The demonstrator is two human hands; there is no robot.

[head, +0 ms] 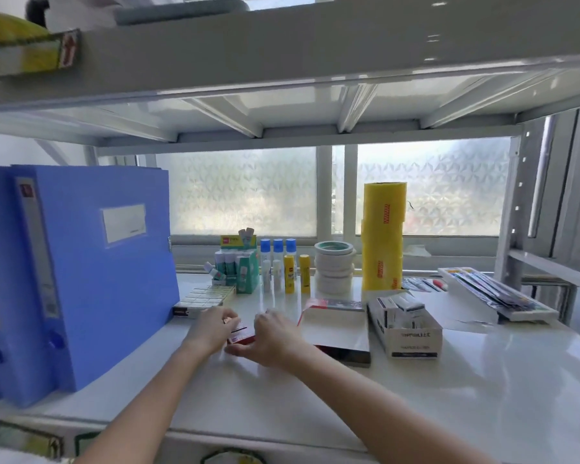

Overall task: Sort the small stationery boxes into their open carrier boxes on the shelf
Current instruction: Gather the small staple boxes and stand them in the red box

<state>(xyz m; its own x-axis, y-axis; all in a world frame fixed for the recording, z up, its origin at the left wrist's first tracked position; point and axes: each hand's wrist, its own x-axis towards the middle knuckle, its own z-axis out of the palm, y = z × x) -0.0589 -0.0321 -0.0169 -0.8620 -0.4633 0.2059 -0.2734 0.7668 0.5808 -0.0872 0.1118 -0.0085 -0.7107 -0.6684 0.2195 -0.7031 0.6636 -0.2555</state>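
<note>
Both hands, the left hand (211, 329) and right hand (275, 336), clamped a small red box (240, 334) between them low on the shelf (482, 380), seemingly steadying it for the red-edged carrier box (335, 326) just beside.

White metal shelving (282, 61), frosted patterned window (432, 185) behind, bright daylight

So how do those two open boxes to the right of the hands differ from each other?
The red-edged carrier box looks empty, its pale inside bare; the white carrier box holds several small white boxes, some standing on end. The red-edged one is wide and shallow with dark outer sides; the white one is narrower and taller, with dark print on its front. Both are open-topped and sit side by side on the white shelf.
</note>
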